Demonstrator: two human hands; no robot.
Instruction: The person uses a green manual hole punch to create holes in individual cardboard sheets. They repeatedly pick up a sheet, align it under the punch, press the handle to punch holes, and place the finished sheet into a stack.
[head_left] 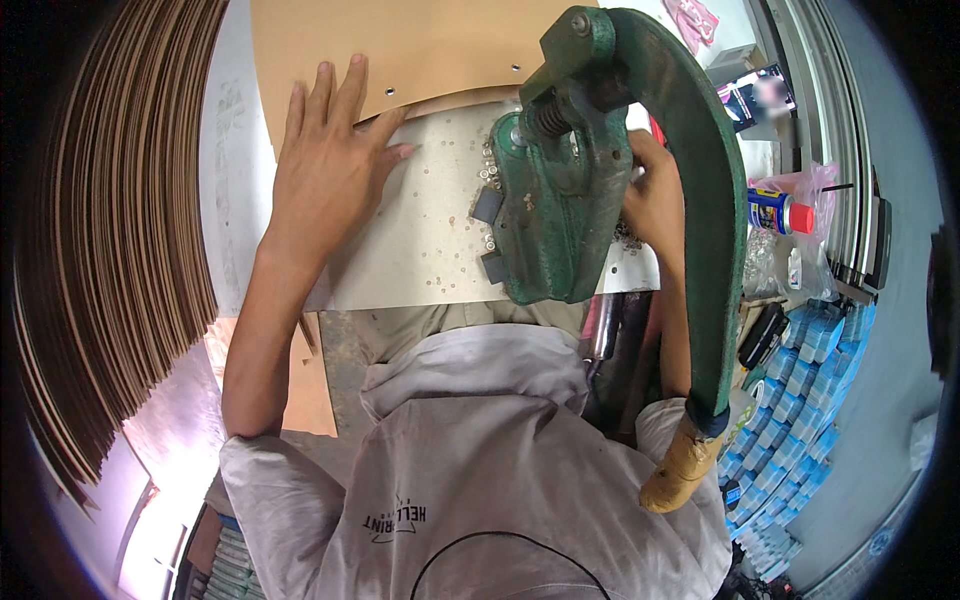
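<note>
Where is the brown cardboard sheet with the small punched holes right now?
In the head view, the brown cardboard sheet lies at top centre, its near edge pinned under the left hand, left of the green cast-iron press.

A tall stack of brown cardboard sheets (pixel 120 220) curves down the left side, its thin edges fanned. At the right, beyond the counter (pixel 420 250), a spray can (pixel 780 212) with a red cap lies on its side beside clear plastic bags (pixel 765 265), and a small lit screen (pixel 757 95) glows farther back. Rows of small light-blue boxes (pixel 800 400) fill the lower right, with a black pouch (pixel 762 335) just above them.
</note>
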